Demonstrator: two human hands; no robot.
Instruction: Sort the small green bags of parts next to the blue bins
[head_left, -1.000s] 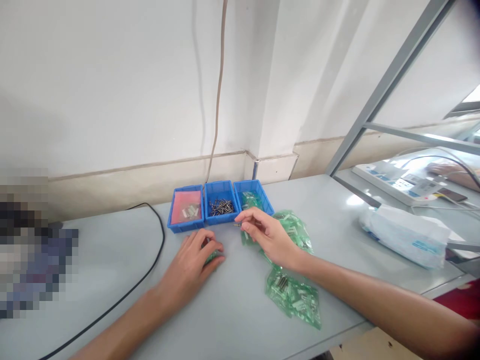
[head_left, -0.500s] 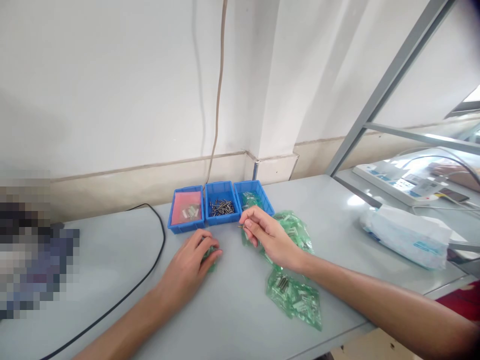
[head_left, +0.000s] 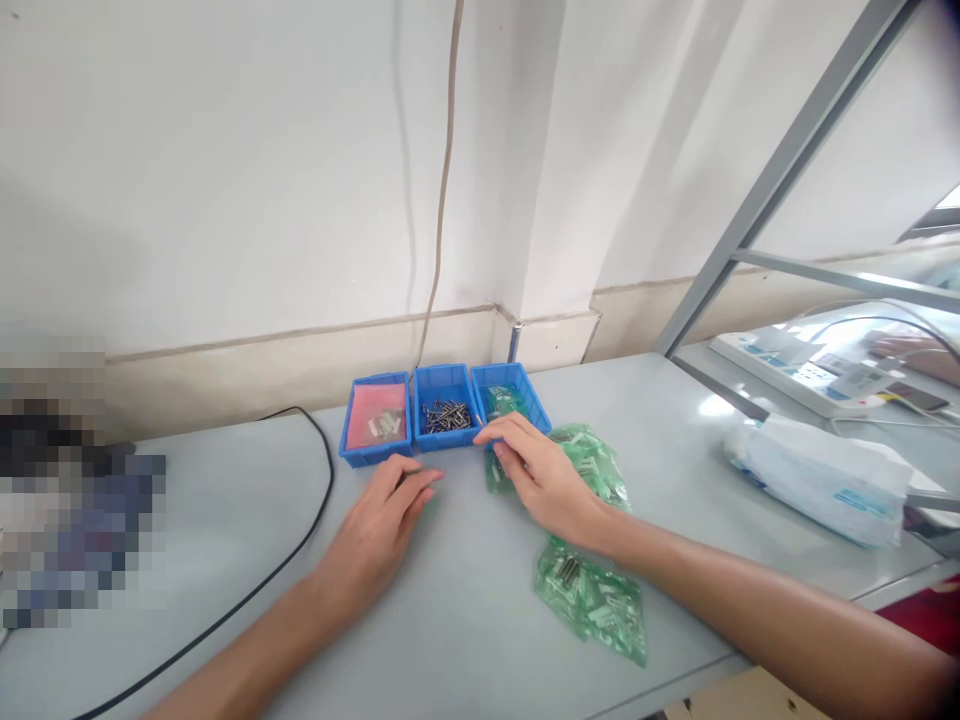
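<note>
Three blue bins stand side by side: the left bin holds a pink sheet and small pale pieces in clear plastic, the middle bin holds loose metal screws, and the right bin holds a green bag. My right hand is at the front right corner of the middle bin, fingers stretched out and thumb apart. A small blurred sliver shows just above its fingertips. On the table before the left bin, my left hand curls over a small green plastic bag, mostly hidden beneath the fingers.
Green bags of small parts lie beneath and beside my right forearm. A black cable curves across the table at left. To the right are a white soft packet, a metal frame and a power strip.
My right hand has moved slightly up toward the middle bin, and its pinch on a small screw has opened. The left fingers have closed further over the green bag, hiding more of it.
</note>
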